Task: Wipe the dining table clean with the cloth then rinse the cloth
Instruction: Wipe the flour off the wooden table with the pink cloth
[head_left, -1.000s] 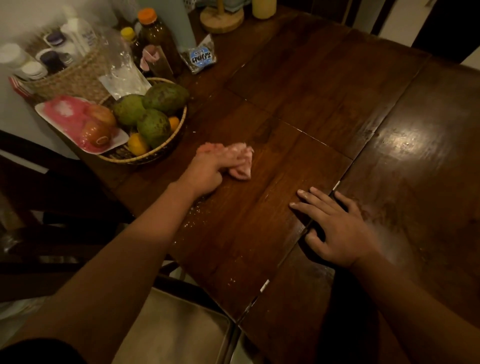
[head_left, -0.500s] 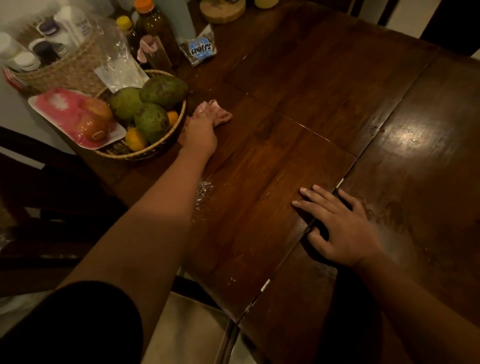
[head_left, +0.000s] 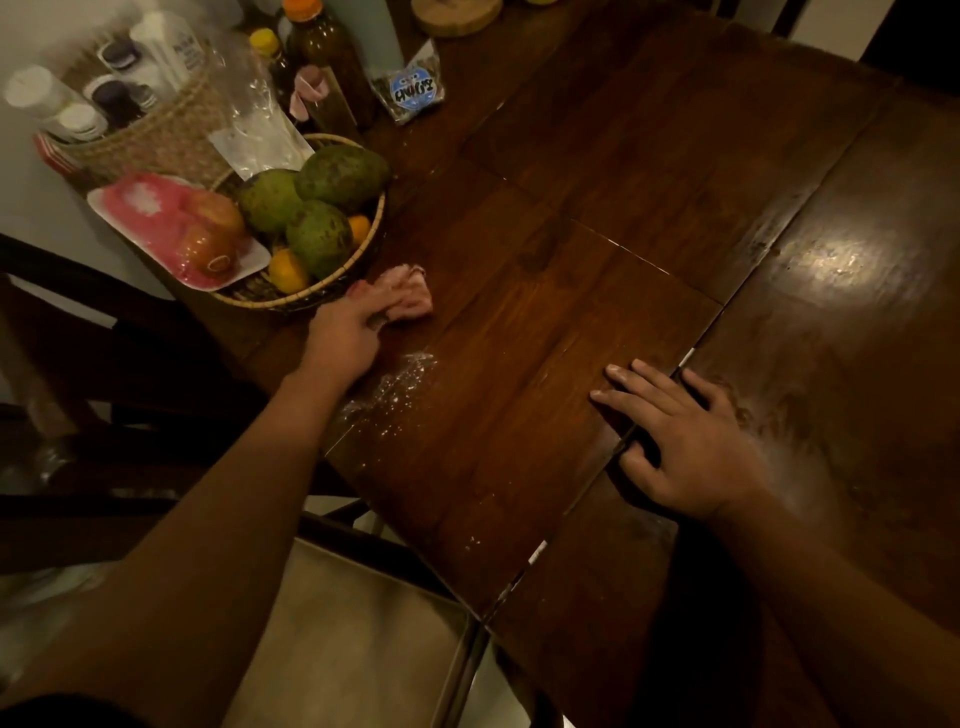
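Cloth (head_left: 408, 299): soft limp wad, grip mid-bunch; L hand (head_left: 345, 338) clutches it, 5 o'clock of fruit basket (head_left: 270, 300); R hand (head_left: 680, 441) flat, fingers straight.

We count two hands on one wooden table (head_left: 623, 182): left hand (head_left: 340, 338), right hand (head_left: 685, 441). One cloth (head_left: 408, 296). One shallow basket (head_left: 311, 297) holds three green fruits (head_left: 318, 239) and two orange fruits (head_left: 287, 270). One tray (head_left: 249, 262) carries two apples (head_left: 218, 210). We see two capped bottles (head_left: 327, 62), one snack packet (head_left: 413, 88) and one tall woven basket (head_left: 156, 140).
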